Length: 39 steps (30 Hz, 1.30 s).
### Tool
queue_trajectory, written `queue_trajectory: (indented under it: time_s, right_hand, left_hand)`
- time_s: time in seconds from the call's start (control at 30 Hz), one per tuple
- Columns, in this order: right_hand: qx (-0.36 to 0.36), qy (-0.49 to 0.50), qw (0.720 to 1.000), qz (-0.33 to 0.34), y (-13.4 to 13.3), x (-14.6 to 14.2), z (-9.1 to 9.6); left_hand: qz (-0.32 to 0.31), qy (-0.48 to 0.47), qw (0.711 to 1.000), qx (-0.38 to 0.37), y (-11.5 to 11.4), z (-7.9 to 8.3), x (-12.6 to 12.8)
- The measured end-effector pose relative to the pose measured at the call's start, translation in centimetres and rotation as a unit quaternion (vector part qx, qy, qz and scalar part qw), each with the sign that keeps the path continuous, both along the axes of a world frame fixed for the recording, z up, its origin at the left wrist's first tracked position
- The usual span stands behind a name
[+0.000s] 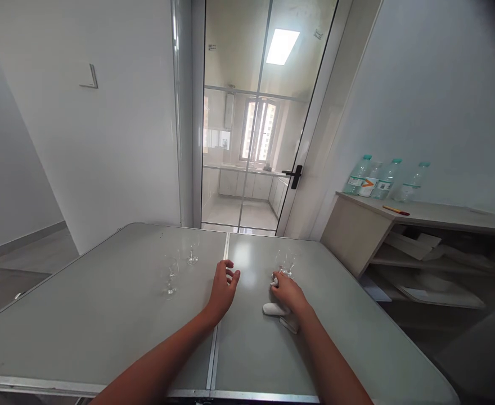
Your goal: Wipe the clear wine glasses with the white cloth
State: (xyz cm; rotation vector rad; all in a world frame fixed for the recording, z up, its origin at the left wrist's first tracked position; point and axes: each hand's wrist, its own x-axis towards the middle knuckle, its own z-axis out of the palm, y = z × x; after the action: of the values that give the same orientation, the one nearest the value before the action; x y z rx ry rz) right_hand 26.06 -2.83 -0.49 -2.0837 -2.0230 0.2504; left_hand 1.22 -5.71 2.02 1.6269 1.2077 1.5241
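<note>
My right hand is closed over the right half of the table, its fingers around a small white object that is mostly hidden. Just beyond its fingers stand clear stemmed glasses, partly covered by the hand. Below the wrist lie a white rounded piece and another pale piece, both partly hidden by my arm. My left hand hovers near the table's middle seam, fingers loosely curved and apart, holding nothing. To its left are two more clear stemmed glasses, a farther one and a nearer one.
The grey-green table has a metal edge and a centre seam. At the right, a wooden shelf unit carries several plastic bottles and a yellow-and-red pen-like item. Behind the table is a glazed door with a black handle.
</note>
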Motion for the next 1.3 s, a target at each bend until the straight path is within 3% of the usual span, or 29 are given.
queue_trajectory:
  time_s: [0.63, 0.83, 1.0, 1.23, 1.3]
  right_hand:
    - [0.027, -0.014, 0.999, 0.010, 1.5, -0.1, 0.2]
    - [0.028, -0.014, 0.999, -0.010, 1.4, -0.5, 0.3]
    - [0.028, -0.012, 0.999, -0.027, 0.1, -1.0, 0.8]
    - [0.075, -0.026, 0.993, -0.092, -1.4, -2.2, 2.5]
    - [0.098, -0.033, 0.991, -0.081, -1.5, -2.6, 2.6]
  left_hand:
    - [0.017, -0.002, 1.000, 0.008, 0.8, -0.2, -0.2]
    - [0.109, 0.014, 0.994, -0.023, 1.5, 1.4, -2.3]
    - [0.189, 0.114, 0.973, -0.063, 2.6, 2.2, -4.5]
    - [0.215, 0.298, 0.926, -0.092, 5.1, 0.6, -6.5]
    - [0.238, 0.321, 0.913, -0.082, 5.5, 0.4, -7.0]
